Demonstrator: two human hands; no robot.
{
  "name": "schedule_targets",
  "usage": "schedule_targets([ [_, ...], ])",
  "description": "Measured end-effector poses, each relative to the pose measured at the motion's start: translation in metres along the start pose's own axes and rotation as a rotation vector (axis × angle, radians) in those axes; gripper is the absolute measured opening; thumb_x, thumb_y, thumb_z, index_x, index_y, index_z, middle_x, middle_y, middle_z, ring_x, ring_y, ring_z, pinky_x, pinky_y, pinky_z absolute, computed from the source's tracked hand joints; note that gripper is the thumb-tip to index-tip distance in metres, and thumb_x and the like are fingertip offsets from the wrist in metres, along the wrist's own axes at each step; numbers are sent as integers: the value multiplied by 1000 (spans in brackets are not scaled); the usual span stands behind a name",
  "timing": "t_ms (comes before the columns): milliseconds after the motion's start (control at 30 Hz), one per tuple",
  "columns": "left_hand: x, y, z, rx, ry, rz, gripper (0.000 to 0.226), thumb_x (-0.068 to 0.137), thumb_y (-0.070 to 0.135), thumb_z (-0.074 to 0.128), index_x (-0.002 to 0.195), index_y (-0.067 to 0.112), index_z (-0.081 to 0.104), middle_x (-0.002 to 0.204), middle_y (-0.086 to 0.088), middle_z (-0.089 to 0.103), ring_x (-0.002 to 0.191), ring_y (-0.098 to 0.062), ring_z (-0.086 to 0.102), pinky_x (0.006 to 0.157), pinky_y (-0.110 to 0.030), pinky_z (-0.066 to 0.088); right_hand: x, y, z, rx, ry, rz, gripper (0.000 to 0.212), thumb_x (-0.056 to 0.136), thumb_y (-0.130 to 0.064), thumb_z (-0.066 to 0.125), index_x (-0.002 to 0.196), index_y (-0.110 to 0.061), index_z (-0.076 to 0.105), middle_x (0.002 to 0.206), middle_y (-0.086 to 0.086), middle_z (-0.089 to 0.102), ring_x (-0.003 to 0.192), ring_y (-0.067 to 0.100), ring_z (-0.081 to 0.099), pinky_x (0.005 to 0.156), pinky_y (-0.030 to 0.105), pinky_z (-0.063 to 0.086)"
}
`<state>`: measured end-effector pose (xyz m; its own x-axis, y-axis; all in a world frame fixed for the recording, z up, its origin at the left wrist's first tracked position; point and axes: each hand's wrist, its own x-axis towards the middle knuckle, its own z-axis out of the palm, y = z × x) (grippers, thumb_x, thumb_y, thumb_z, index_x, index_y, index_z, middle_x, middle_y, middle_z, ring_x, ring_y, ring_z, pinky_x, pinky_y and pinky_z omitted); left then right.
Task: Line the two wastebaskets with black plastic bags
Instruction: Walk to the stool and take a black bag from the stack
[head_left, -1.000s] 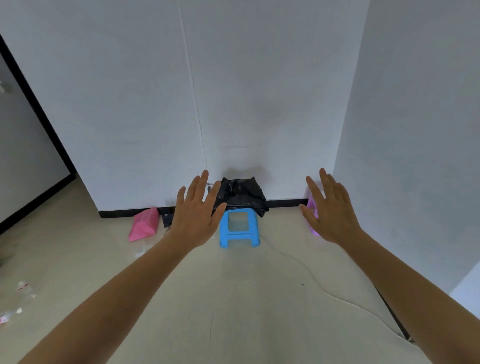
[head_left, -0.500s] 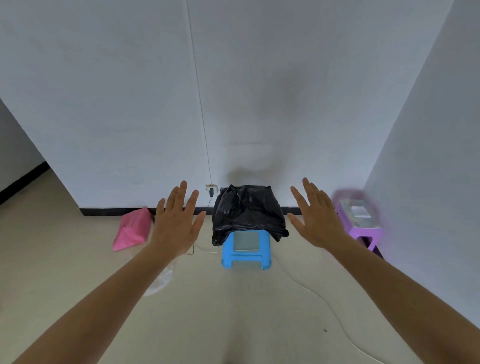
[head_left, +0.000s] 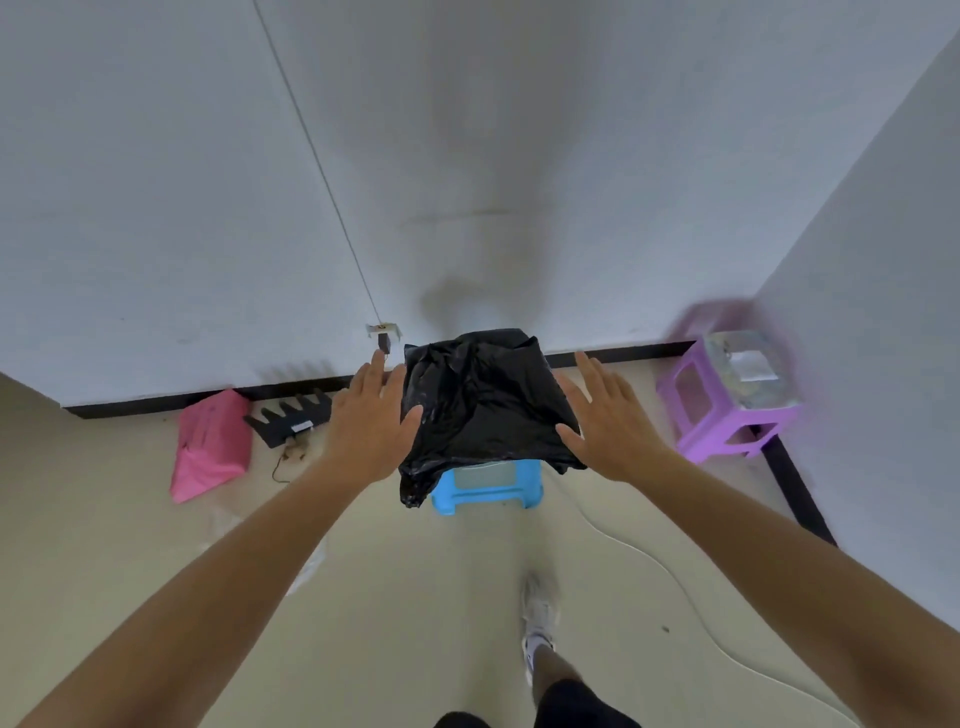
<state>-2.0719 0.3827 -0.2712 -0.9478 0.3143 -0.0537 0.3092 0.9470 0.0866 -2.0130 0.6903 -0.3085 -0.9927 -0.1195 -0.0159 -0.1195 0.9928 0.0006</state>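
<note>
A crumpled black plastic bag (head_left: 480, 402) lies draped over a small blue stool (head_left: 488, 486) against the white wall. My left hand (head_left: 371, 423) is spread flat at the bag's left edge, fingers apart, holding nothing. My right hand (head_left: 605, 418) hovers at the bag's right edge, also spread and empty. Whether either palm touches the bag is unclear. No wastebasket shows in this view.
A purple stool (head_left: 714, 415) with a shiny object on top stands in the right corner. A pink bag (head_left: 208, 449) and a black comb-shaped piece (head_left: 291, 418) lie by the baseboard on the left. A white cable (head_left: 649, 556) runs across the floor. My right shoe (head_left: 537, 629) is below.
I have stepped closer to the blue stool; the bag looms larger. Both hands have closed in from either side until they flank the black bag.
</note>
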Motion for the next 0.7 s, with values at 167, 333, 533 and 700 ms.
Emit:
schedule_targets([
  [167,70,1,80,-48,-179,-35,53,98,41,39,147,22,34,158,-16,18,145,-32,16,113,-51,27,81,19,73,20,-152,-3,70,98,-48,40,154,-12,18,158,21,20,144,35,23,116,47,23],
  [333,99,-5,176,-171,-323,-109,48,96,35,46,142,20,42,158,-15,21,146,-32,15,111,-50,27,117,14,161,137,-278,49,63,97,-38,48,149,-8,28,157,21,22,144,36,23,117,47,25],
  [533,116,-24,301,-66,-450,-16,40,92,30,54,131,20,54,161,-21,4,148,-37,-1,112,-52,21,135,-6,268,145,-364,-23,38,83,5,46,116,-11,57,157,27,16,147,43,7,117,52,15],
  [700,115,-31,374,47,-544,15,54,92,35,51,141,18,39,160,-19,-11,146,-40,-13,115,-57,12,129,-23,334,11,-538,-25,52,86,-9,54,135,-26,55,161,23,-7,146,44,-15,119,56,-1],
])
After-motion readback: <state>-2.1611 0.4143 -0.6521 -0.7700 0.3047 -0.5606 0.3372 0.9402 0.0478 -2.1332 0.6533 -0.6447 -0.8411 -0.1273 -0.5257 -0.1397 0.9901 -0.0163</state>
